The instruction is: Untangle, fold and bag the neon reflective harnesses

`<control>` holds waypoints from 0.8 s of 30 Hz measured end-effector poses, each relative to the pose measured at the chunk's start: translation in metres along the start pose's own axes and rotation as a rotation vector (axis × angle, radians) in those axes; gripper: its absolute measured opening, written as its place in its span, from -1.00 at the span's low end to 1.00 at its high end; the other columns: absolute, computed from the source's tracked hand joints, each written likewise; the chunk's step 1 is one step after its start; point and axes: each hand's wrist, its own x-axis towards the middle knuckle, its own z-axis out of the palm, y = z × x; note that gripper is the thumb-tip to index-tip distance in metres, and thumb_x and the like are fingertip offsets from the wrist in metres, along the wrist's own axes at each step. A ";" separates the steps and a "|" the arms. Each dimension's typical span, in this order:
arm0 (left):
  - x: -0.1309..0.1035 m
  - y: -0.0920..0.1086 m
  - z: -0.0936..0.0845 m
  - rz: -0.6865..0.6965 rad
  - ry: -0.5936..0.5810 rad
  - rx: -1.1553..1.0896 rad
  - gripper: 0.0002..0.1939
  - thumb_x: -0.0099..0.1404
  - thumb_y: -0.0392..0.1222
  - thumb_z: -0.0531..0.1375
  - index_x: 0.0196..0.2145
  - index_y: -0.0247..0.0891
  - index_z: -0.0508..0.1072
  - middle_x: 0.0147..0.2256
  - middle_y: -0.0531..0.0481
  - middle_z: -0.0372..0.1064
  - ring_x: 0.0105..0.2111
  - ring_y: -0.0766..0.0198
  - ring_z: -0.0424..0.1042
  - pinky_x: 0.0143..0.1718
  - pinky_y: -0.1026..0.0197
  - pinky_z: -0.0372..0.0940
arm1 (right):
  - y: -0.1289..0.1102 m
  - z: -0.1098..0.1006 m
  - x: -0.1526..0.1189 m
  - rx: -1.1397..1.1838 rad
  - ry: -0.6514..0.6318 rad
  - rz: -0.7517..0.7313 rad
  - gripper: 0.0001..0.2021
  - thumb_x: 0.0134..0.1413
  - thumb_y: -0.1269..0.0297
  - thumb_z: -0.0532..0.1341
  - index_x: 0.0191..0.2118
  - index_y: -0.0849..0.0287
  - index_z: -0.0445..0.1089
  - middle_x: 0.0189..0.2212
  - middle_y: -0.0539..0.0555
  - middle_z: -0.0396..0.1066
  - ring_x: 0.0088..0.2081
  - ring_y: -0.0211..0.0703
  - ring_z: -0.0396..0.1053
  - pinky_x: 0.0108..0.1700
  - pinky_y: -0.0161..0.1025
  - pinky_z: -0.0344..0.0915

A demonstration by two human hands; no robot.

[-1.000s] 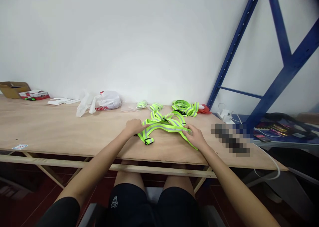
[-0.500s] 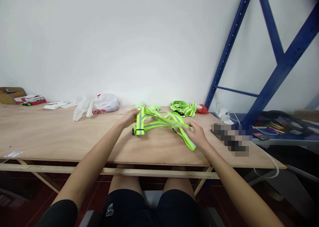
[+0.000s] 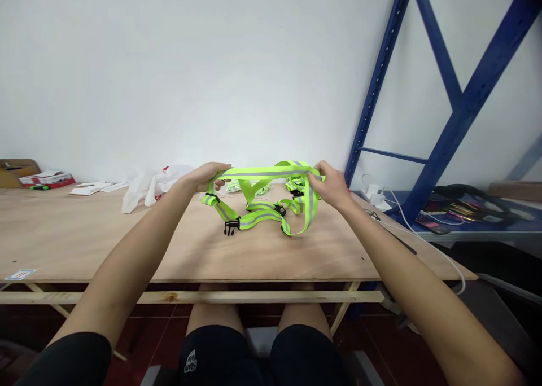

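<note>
Above the wooden table (image 3: 127, 250), fingers of both hands grip reflective straps (image 3: 271, 172).

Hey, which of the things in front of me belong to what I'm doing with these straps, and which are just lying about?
In use:
- neon reflective harness, held by left hand and right hand
- open black buckle on it
- possibly the matching straps behind

Lying about:
- white plastic bag
- cardboard box
- red-and-white box
- white plug

The harness straps (image 3: 258, 220) are neon yellow-green with a silver-grey lengthwise stripe; their buckle (image 3: 231, 226) is black.
</note>
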 end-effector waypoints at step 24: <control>-0.030 0.001 -0.061 -0.046 -0.187 0.412 -0.60 0.04 0.10 0.43 -0.46 -0.24 0.42 -0.64 0.07 0.21 -0.67 0.39 0.16 -0.68 0.34 0.12 | 0.019 -0.006 0.040 -0.059 -0.236 0.066 -0.76 -0.02 0.06 0.27 -0.34 0.09 0.31 -0.54 -0.02 0.34 -0.47 -0.14 0.27 -0.44 -0.26 0.11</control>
